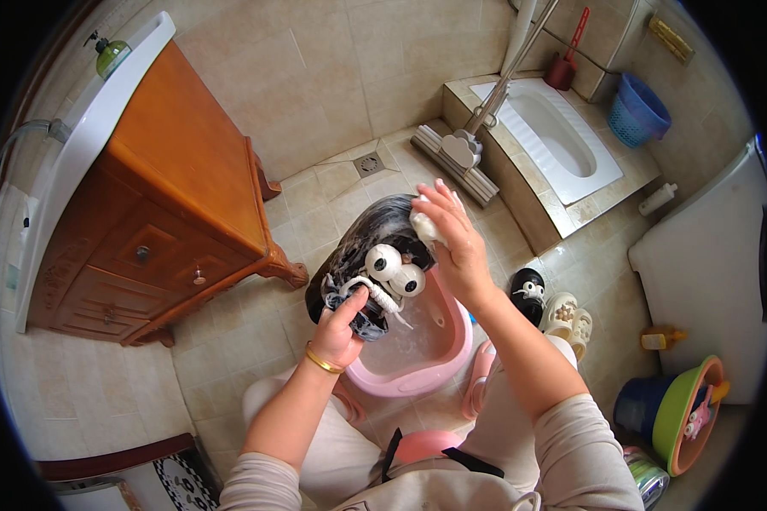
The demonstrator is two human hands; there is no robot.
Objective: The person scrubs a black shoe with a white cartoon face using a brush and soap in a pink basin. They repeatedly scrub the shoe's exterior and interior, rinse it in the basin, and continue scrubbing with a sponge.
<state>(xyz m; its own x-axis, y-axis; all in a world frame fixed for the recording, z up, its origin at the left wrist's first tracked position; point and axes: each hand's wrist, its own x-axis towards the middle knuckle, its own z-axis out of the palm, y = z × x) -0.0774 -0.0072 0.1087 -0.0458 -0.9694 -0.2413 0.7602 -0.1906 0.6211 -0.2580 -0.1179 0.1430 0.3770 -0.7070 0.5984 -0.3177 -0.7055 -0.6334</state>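
Subject item, a black shoe [375,223] streaked with suds, is suspended over the far left part of the pink basin [409,383], tilted and clear of the cloudy water [396,351]; this placement presumably lets drips fall back into the vessel. The left hand [339,338], above the basin's left side, is closed on the shoe's near end, thumb on top beside the white cord [382,294]; its other fingers are largely concealed. That hold appears intended to steady the shoe against pressure from the opposite side. The right hand [457,247], above the basin's far right edge, is loosely opened, fingers extended toward the shoe's far end, with a white mass [424,225] at its palm side. Whether this is foam or a solid piece, and whether it is gripped, cannot be determined. Two white ball eyes [383,262] face upward between the hands, seemingly left free by the grip at the end. A second black shoe [528,291] stands right of the basin, beside cream clogs [561,315], apparently set aside within reach.
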